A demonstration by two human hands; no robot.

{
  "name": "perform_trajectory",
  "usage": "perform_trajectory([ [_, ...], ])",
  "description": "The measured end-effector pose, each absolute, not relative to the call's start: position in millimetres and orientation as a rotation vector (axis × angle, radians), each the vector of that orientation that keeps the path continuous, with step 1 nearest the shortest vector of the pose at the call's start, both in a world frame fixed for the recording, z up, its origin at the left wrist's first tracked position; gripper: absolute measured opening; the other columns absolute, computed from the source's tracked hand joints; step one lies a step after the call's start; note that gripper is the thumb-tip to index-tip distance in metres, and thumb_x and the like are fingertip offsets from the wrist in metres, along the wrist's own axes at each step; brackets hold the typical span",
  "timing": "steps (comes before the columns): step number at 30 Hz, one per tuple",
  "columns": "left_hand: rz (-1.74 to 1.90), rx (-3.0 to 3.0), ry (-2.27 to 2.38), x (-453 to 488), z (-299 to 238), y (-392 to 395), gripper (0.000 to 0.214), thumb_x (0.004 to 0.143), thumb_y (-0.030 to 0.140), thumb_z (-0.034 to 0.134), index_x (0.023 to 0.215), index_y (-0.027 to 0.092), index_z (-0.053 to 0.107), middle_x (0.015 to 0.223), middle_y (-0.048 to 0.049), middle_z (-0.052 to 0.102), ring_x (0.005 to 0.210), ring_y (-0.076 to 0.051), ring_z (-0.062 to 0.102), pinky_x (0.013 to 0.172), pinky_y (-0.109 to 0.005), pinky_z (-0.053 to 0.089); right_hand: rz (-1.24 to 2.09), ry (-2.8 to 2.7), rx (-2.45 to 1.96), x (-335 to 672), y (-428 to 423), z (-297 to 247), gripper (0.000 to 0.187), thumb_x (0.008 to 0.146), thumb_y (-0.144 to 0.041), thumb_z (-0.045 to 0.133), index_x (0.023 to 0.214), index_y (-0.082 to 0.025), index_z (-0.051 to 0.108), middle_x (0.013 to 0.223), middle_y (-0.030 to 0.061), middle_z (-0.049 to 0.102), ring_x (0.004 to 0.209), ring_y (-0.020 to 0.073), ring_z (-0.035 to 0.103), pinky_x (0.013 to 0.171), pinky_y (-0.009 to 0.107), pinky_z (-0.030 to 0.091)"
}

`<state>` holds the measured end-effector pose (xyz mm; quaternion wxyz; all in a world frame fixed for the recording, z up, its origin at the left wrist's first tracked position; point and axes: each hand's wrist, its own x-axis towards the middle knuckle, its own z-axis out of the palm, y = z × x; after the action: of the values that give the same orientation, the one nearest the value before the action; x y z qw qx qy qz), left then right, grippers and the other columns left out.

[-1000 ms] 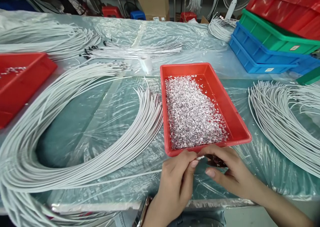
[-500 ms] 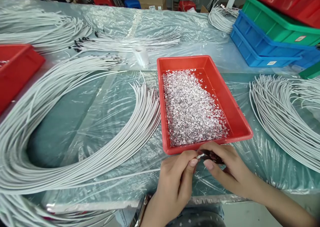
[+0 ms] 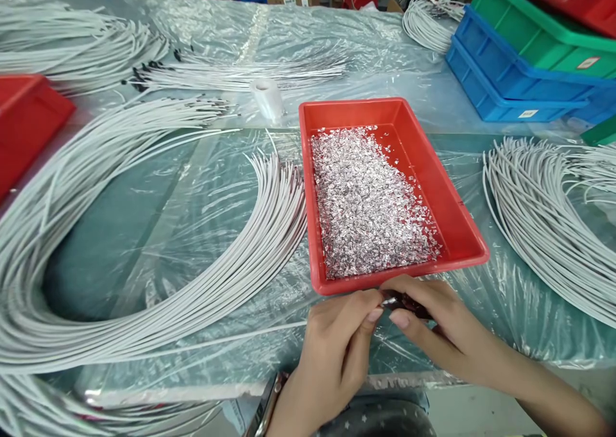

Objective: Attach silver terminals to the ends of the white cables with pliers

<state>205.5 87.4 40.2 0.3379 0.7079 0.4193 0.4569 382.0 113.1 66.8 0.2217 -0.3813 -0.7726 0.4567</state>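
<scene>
My left hand (image 3: 334,347) is closed, thumb and forefinger pinching the end of a white cable (image 3: 269,332) that runs in from the left along the table. In my right hand (image 3: 433,318) is a small dark brown, glossy tool (image 3: 408,305), held between thumb and fingers; its exact kind is partly hidden. The tool's tip meets the cable end at my left fingertips. Just beyond both hands sits a red tray (image 3: 452,212) holding a heap of tiny shiny metal pieces (image 3: 368,206).
A large coil of white cables (image 3: 212,296) curves on the left, its ends beside the tray. More cables (image 3: 539,231) lie to the right. Stacked blue and green bins (image 3: 520,84) stand back right. A clear plastic roll (image 3: 267,100) and another red bin (image 3: 29,122) are further left.
The dark tool's gap around the cable end looks narrower, and the tip of the cable shows less. Both hands stay nearly in place; the view has tilted slightly down.
</scene>
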Motion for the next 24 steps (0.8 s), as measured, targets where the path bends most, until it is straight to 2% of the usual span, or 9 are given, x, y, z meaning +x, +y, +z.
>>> perform_trajectory([
  [6, 1.187, 1.908, 1.109, 207.1, 38.5, 88.1, 0.015, 0.092, 0.009, 0.042, 0.095, 0.017, 0.054, 0.069, 0.0016, 0.057, 0.057, -0.009, 0.050, 0.054, -0.021, 0.039, 1.380, -2.089, -1.077, 381.6, 113.4, 67.7, 0.018, 0.101, -0.035, 0.041, 0.093, -0.020, 0.048, 0.081, -0.0001, 0.057, 0.066, 0.0135, 0.051, 0.055, 0.025, 0.032],
  [11, 1.193, 1.948, 1.109, 208.0, 34.9, 87.0, 0.016, 0.091, 0.007, 0.044, 0.096, 0.017, 0.055, 0.072, -0.0002, 0.060, 0.061, -0.012, 0.055, 0.055, -0.023, 0.040, 1.411, -2.056, -1.104, 381.3, 112.1, 66.9, 0.018, 0.101, -0.037, 0.041, 0.097, -0.021, 0.048, 0.073, -0.0022, 0.052, 0.060, 0.0123, 0.046, 0.053, 0.025, 0.030],
  [18, 1.245, 2.032, 1.101, 205.6, 35.0, 85.5, 0.016, 0.090, 0.006, 0.043, 0.094, 0.016, 0.054, 0.066, 0.0005, 0.058, 0.059, -0.013, 0.058, 0.053, -0.024, 0.041, 1.402, -2.075, -1.094, 382.9, 109.1, 71.8, 0.017, 0.101, -0.038, 0.041, 0.103, -0.022, 0.048, 0.090, 0.0009, 0.058, 0.076, 0.0149, 0.055, 0.059, 0.024, 0.036],
  [24, 1.279, 1.949, 1.162, 203.0, 38.4, 80.1, 0.016, 0.091, 0.008, 0.042, 0.098, 0.016, 0.055, 0.072, 0.0004, 0.063, 0.060, -0.009, 0.058, 0.059, -0.021, 0.045, 1.454, -2.080, -1.051, 383.1, 114.3, 71.1, 0.019, 0.102, -0.037, 0.040, 0.100, -0.021, 0.051, 0.091, 0.0013, 0.059, 0.077, 0.0150, 0.055, 0.063, 0.025, 0.038],
])
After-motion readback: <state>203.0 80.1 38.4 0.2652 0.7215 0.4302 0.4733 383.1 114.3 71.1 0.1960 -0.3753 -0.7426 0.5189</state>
